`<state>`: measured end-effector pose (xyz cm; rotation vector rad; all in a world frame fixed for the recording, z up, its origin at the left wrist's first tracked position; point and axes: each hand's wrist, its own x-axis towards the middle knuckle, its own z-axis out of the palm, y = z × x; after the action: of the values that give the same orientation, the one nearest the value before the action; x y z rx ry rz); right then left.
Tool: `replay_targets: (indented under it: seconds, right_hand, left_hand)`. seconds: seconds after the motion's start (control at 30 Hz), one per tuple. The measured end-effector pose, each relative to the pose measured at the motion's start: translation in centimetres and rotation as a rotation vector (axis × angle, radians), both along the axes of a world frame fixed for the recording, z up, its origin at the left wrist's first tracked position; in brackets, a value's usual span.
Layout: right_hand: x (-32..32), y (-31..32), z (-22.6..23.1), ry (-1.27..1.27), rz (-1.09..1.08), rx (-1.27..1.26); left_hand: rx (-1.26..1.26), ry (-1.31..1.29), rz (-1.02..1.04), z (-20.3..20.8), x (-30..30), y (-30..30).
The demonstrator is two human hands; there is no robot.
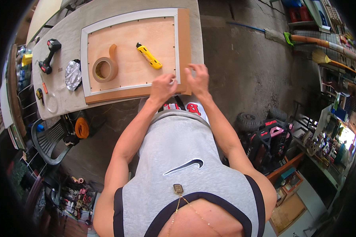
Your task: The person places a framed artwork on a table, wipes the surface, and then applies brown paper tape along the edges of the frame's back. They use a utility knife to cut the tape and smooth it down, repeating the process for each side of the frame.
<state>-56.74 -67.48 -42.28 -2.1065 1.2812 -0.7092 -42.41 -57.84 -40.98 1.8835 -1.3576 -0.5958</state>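
A picture frame (130, 16) with a white moulding lies back side up on the table, a pale wooden panel (126, 45) inside it. Wide brown tape (184, 43) runs along its right and near sides. My left hand (163, 89) is over the near right corner, its fingers curled together; anything in them is too small to make out. Just right of it, my right hand (197, 81) is at the taped right edge with bent fingers and the thumb apart. On the panel rest a roll of brown tape (114, 69), its end lifted, and a yellow utility knife (149, 56).
At the table's left are a black cordless drill (50, 55), crumpled silver material (73, 75), an orange-handled screwdriver (44, 87) and a tape measure (39, 94). A dark plastic chair (47, 144) stands near left. Shelves with tools line the right wall, with brooms (322, 57) farther up.
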Motion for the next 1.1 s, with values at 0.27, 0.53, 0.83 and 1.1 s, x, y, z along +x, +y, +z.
replay_targets:
  seconds: [0.27,0.53,0.83,1.1]
  right_hand:
    - [-13.8,-1.8,-2.2,0.070,-0.268,0.296]
    - [-18.3,-3.3,-4.5,0.031,-0.113,0.219]
    - [-20.9,-3.7,-4.3,0.052,-0.226,0.405]
    - [-22.2,-0.2,-4.1,0.066,-0.402,0.402]
  left_hand:
    - [0.296,-0.147,0.040,-2.9,-5.2,-3.2]
    - [0.345,-0.302,0.187,-2.3,-6.3,-4.0]
    - [0.382,-0.373,0.197,-2.6,-2.9,-10.1]
    - [0.322,-0.337,0.177,-3.3,3.7,-20.4]
